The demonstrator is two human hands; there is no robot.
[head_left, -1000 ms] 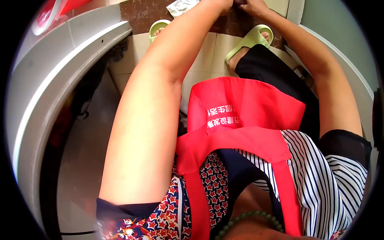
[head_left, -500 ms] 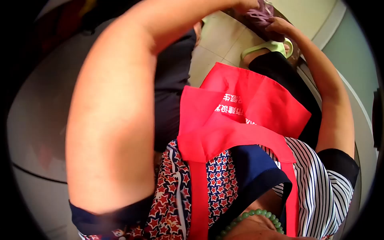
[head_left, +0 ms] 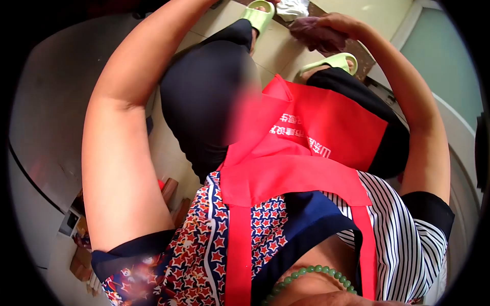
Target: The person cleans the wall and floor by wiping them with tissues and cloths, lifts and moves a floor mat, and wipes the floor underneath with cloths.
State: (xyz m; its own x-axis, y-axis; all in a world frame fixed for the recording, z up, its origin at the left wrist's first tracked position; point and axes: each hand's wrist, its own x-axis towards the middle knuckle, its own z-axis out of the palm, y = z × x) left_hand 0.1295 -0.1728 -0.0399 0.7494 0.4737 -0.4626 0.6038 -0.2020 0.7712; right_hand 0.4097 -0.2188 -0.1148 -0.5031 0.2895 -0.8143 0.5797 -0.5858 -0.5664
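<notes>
My right hand (head_left: 341, 24) is at the upper right, its fingers closed on a crumpled dark purple cloth (head_left: 316, 35). The cloth hangs over the floor between two light green slippers (head_left: 259, 18), which are on my feet. My left arm reaches up past the top edge of the view, and my left hand is out of sight. Near the purple cloth lies a crumpled white thing (head_left: 293, 8). A red apron (head_left: 332, 122) with white lettering covers my front and lap.
Pale floor tiles (head_left: 278, 48) show between my feet. A grey panel (head_left: 56, 102) stands on the left, and a greenish panel with a pale frame (head_left: 439, 61) on the right. Several small brownish things (head_left: 81, 262) lie at the lower left.
My left hand has come off the purple cloth and left the view at the top. My right hand still holds the cloth. The view has shifted, and my left knee now shows.
</notes>
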